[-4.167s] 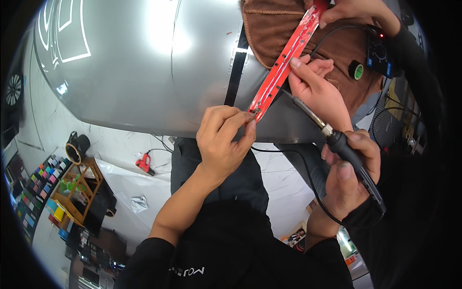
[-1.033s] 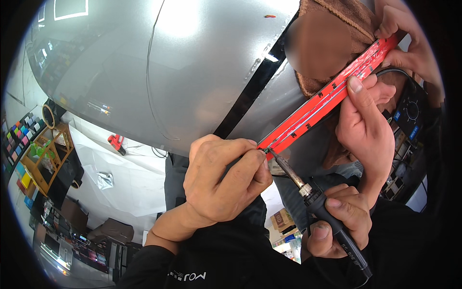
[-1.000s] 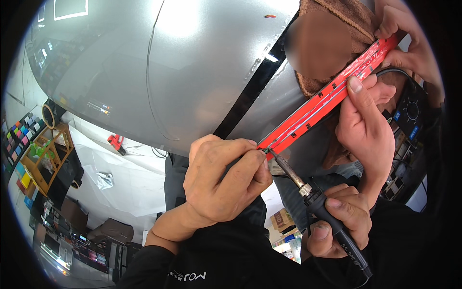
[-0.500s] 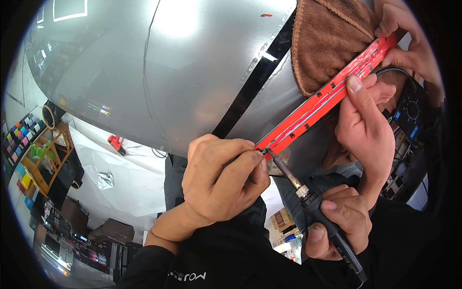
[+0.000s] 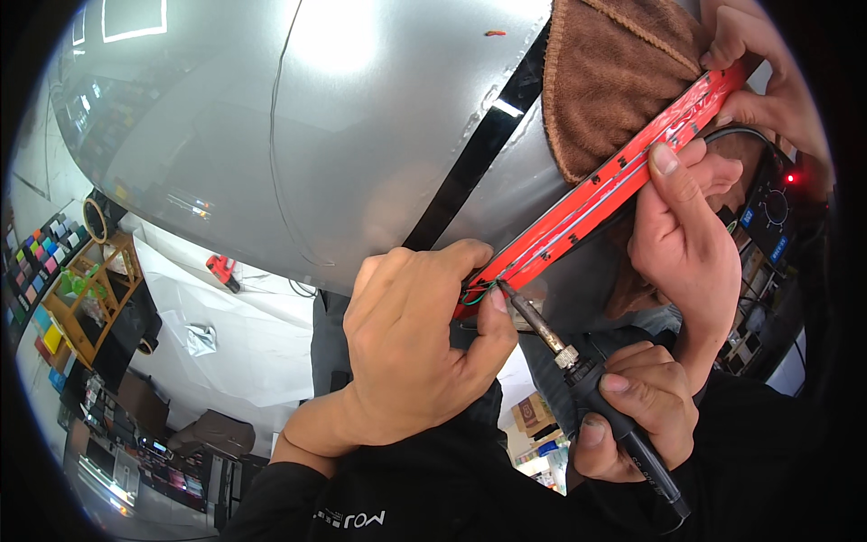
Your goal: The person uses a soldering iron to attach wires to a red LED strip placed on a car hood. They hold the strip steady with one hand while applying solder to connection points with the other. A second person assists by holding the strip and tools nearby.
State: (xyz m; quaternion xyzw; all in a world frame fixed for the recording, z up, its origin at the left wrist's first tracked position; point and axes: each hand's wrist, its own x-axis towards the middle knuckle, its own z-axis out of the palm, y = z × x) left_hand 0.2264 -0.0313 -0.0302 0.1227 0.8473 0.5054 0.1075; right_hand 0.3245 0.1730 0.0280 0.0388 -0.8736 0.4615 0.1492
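At the red strip's [image 5: 603, 188] end, soldering iron [image 5: 578, 375] touches left hand [image 5: 411, 352].

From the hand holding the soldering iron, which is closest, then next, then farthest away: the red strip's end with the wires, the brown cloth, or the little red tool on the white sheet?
Measured from the right hand in the head view:
1. The red strip's wired end, just up and left, at the soldering iron tip.
2. The brown cloth, higher up on the silver panel.
3. The little red tool, far left on the white sheet.

Curved silver panel [image 5: 298, 135] carries black strip [image 5: 470, 172], brown cloth [image 5: 614, 81], red light strip [image 5: 605, 194].
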